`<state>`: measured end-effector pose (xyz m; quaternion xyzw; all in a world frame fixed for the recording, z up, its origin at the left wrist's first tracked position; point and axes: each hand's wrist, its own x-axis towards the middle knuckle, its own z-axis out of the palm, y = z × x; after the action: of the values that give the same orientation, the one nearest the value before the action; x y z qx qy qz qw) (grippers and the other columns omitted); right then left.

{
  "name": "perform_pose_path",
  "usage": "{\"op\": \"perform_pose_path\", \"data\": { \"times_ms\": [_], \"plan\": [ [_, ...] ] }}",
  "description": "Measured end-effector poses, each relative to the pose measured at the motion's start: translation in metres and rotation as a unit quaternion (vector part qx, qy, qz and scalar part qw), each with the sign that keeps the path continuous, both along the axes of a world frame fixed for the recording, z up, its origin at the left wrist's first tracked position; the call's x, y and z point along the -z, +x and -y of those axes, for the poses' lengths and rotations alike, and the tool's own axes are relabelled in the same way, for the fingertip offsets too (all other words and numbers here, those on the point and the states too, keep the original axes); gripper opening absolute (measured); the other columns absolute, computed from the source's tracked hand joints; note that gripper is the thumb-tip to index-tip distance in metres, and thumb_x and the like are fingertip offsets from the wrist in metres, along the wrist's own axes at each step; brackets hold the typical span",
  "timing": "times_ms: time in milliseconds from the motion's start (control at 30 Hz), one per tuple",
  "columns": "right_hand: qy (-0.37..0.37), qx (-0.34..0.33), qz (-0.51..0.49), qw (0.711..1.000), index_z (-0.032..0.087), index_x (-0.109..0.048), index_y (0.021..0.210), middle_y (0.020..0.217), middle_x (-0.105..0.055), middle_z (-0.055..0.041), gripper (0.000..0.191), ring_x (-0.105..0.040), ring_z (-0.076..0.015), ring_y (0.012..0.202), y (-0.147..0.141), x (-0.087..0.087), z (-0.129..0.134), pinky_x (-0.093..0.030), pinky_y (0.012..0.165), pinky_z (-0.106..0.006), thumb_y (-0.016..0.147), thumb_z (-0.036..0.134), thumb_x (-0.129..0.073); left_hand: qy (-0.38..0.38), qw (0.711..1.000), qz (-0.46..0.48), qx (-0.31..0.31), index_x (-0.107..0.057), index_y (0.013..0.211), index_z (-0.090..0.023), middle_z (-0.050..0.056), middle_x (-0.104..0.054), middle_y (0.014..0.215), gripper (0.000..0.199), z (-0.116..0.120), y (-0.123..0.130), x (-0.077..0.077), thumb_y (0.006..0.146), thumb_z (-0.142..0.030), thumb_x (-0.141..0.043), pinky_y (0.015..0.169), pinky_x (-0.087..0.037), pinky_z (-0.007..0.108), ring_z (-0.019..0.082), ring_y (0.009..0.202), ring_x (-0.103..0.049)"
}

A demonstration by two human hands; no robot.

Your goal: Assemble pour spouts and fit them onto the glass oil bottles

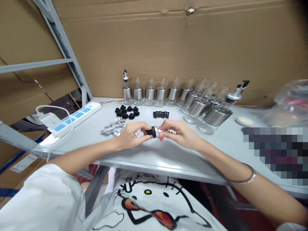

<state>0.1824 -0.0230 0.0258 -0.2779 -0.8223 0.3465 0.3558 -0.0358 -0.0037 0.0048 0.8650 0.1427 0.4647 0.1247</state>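
Above the front of the table, both hands pinch one bottle pourer (155,132), held sideways. My left hand (133,134) has its fingers closed on the ribbed black stopper end. On the silver spout end, my right hand (177,133) is closed, and its fingers hide part of the spout. Loose silver spouts (113,127) lie in a pile just left of my left hand. Behind them sits a group of black stoppers (126,112). A row of small black caps (161,114) lies beyond the hands.
Several glass bottles with steel sleeves (161,93) line the back of the table (149,157); the two end ones bear pourers. A white power strip (74,120) with a plugged-in charger (51,120) lies at left. At right are a white oval object (244,121) and plastic bags (292,102).
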Motion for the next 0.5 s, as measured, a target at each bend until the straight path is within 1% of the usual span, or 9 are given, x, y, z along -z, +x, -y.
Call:
{"op": "perform_pose_path", "data": {
  "times_ms": [100, 167, 267, 333, 433, 500],
  "plan": [
    [0.042, 0.016, 0.01, 0.999, 0.017, -0.058, 0.078, 0.07, -0.065, -0.0016, 0.023, -0.063, -0.0135, 0.067, 0.0006, 0.0015, -0.0006, -0.046, 0.066, -0.025, 0.089, 0.038, -0.058, -0.038, 0.999, -0.009, -0.004, -0.062, 0.086, -0.013, 0.004, -0.068, 0.073, 0.011, 0.0, -0.0004, 0.0002, 0.081, -0.021, -0.066, 0.058, -0.05, 0.021, 0.011, 0.061, -0.061],
    [0.025, 0.029, 0.011, 0.999, 0.017, -0.057, 0.079, 0.067, -0.064, -0.0005, 0.023, -0.062, -0.0125, 0.059, -0.0008, 0.0011, 0.0014, -0.045, 0.058, -0.023, 0.088, 0.038, -0.058, -0.04, 0.999, -0.012, 0.002, -0.061, 0.087, -0.013, 0.005, -0.068, 0.075, 0.009, -0.0002, -0.0007, -0.0001, 0.083, -0.021, -0.064, 0.061, -0.051, 0.022, 0.011, 0.065, -0.061],
    [-0.051, 0.043, -0.002, 0.998, 0.017, -0.053, 0.078, 0.061, -0.061, 0.0017, 0.025, -0.056, -0.0095, 0.043, -0.0047, 0.0001, 0.0059, -0.039, 0.044, -0.02, 0.086, 0.04, -0.058, -0.023, 0.999, -0.038, 0.004, -0.06, 0.092, -0.013, 0.005, -0.067, 0.078, 0.009, 0.0001, -0.0015, -0.0019, 0.088, -0.02, -0.057, 0.064, -0.051, 0.023, 0.012, 0.069, -0.061],
    [-0.113, 0.043, -0.019, 0.993, 0.017, -0.05, 0.077, 0.057, -0.059, 0.0031, 0.028, -0.049, -0.0072, 0.035, -0.0071, -0.0003, 0.0082, -0.034, 0.037, -0.019, 0.084, 0.043, -0.059, 0.005, 0.998, -0.062, 0.0, -0.06, 0.094, -0.014, 0.004, -0.065, 0.077, 0.01, 0.0008, -0.0022, -0.004, 0.09, -0.021, -0.054, 0.063, -0.05, 0.023, 0.011, 0.066, -0.059],
    [-0.202, 0.015, -0.039, 0.979, 0.019, -0.046, 0.075, 0.049, -0.055, 0.0054, 0.031, -0.037, -0.0047, 0.027, -0.0089, -0.001, 0.0086, -0.023, 0.03, -0.017, 0.083, 0.046, -0.059, 0.069, 0.993, -0.094, -0.008, -0.06, 0.093, -0.014, 0.003, -0.063, 0.073, 0.012, 0.0017, -0.0027, -0.0067, 0.092, -0.022, -0.051, 0.061, -0.048, 0.022, 0.011, 0.062, -0.055],
    [-0.247, -0.007, -0.041, 0.968, 0.019, -0.044, 0.074, 0.045, -0.054, 0.0064, 0.032, -0.031, -0.0036, 0.024, -0.0089, -0.0016, 0.0072, -0.017, 0.029, -0.016, 0.082, 0.046, -0.058, 0.11, 0.988, -0.111, -0.013, -0.06, 0.091, -0.014, 0.005, -0.063, 0.074, 0.014, 0.0017, -0.0023, -0.0073, 0.093, -0.022, -0.048, 0.062, -0.047, 0.022, 0.012, 0.065, -0.055]
  ]
}}
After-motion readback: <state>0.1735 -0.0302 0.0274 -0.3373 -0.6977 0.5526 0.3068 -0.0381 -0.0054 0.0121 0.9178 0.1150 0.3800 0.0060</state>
